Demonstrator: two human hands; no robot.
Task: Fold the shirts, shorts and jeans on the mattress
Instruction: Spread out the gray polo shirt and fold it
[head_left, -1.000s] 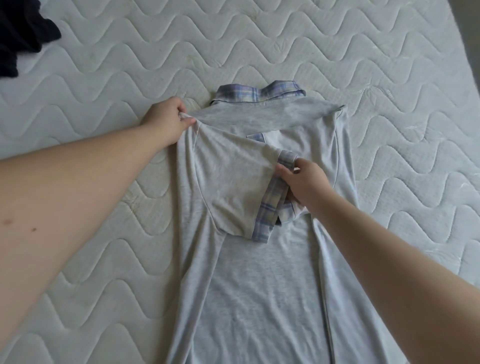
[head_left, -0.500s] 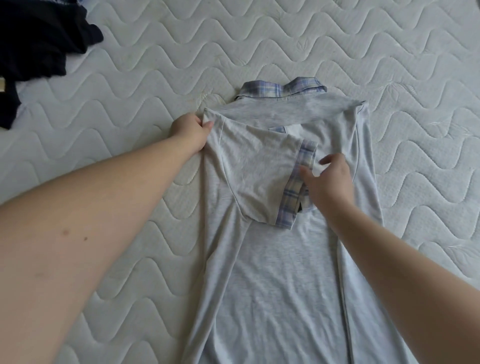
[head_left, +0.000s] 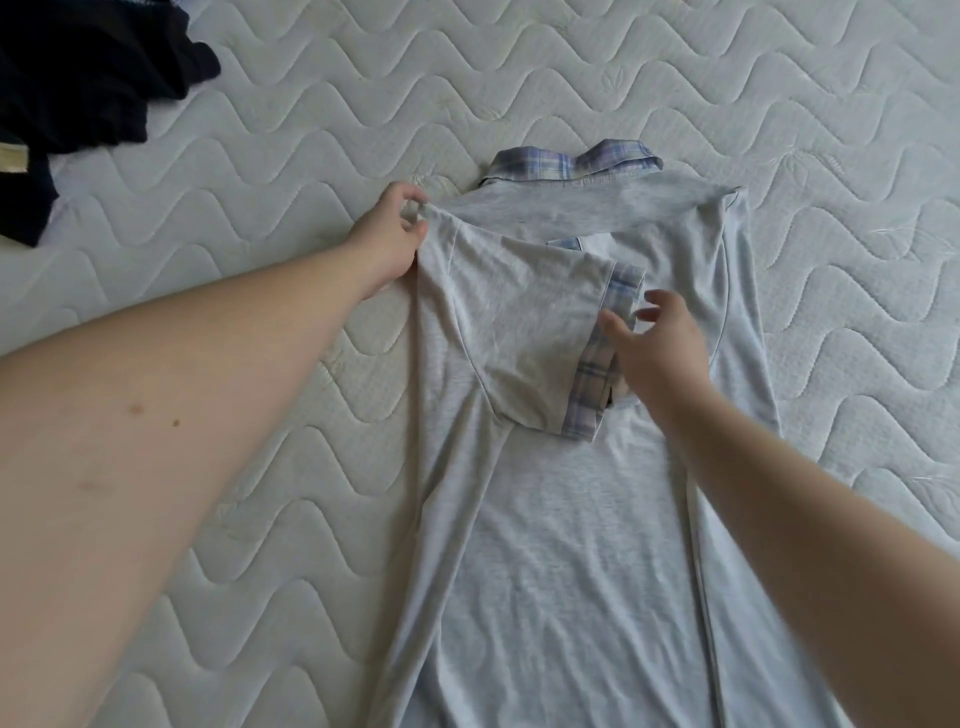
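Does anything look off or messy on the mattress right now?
Nothing damaged or spilled. A crumpled dark garment lies unfolded at the far left corner. On the grey shirt, the folded-in sleeve sits slightly crooked, its plaid cuff angled.

Grey shirt (head_left: 545, 545) on quilted mattress (head_left: 675, 78), left hand (head_left: 387, 244) pinching shoulder, right hand (head_left: 660, 353) spread over sleeve (head_left: 530, 332)

Soft, even daylight fills the scene, a bit dim and gray. No glare. Shadows are faint. The right hand (head_left: 660, 348) looks a little blurry. The edges bend from the wide lens.
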